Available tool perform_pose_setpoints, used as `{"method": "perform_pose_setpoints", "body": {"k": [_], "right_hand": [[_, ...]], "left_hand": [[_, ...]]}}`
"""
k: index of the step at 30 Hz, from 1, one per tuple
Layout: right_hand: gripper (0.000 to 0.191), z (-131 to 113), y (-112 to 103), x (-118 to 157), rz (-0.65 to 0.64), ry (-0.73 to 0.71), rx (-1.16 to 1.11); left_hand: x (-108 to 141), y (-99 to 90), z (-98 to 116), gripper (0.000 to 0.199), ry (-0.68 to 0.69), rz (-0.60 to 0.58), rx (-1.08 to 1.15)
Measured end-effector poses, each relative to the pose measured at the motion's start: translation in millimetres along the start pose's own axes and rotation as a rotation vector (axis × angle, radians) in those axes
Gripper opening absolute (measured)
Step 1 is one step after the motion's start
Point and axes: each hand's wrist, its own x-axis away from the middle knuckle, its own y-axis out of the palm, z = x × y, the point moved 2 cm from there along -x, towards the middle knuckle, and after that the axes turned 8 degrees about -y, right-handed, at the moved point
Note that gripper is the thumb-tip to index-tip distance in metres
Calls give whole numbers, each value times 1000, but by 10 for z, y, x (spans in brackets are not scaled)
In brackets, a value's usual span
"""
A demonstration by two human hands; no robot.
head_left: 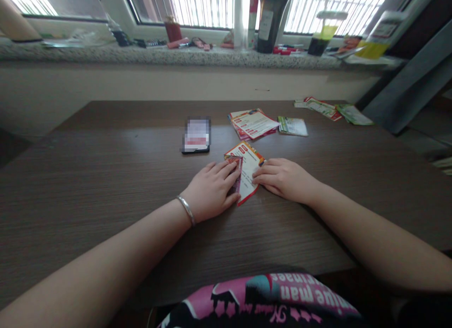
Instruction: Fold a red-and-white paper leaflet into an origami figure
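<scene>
A printed paper card (250,175) with red edges lies on the brown table (106,186), its left part folded over and showing a dark red patterned side. My left hand (213,189), with a silver bangle at the wrist, lies flat on that folded part, fingers stretched out. Resting on the card's right edge are the fingertips of my right hand (282,177); its fingers are extended and lie close to the surface. Beyond the card is a loose stack of similar printed cards (254,124).
A phone (196,135) lies left of the stack. Small green-and-white cards (293,126) sit to its right, and more leaflets (321,108) near the back right edge. Behind, the stone windowsill (141,57) holds a dark bottle (271,21), jars and small items.
</scene>
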Motion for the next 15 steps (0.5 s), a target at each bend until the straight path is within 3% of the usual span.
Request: {"method": "perform_pose_setpoints", "body": {"k": [9,15], "right_hand": [[25,29,-11,56,-51,27,5],[26,24,-31,72,-65,80,82]], "left_hand": [[-28,40,-86,84,54,-114,80],[-42,40,-134,81,87,-30,136]]}}
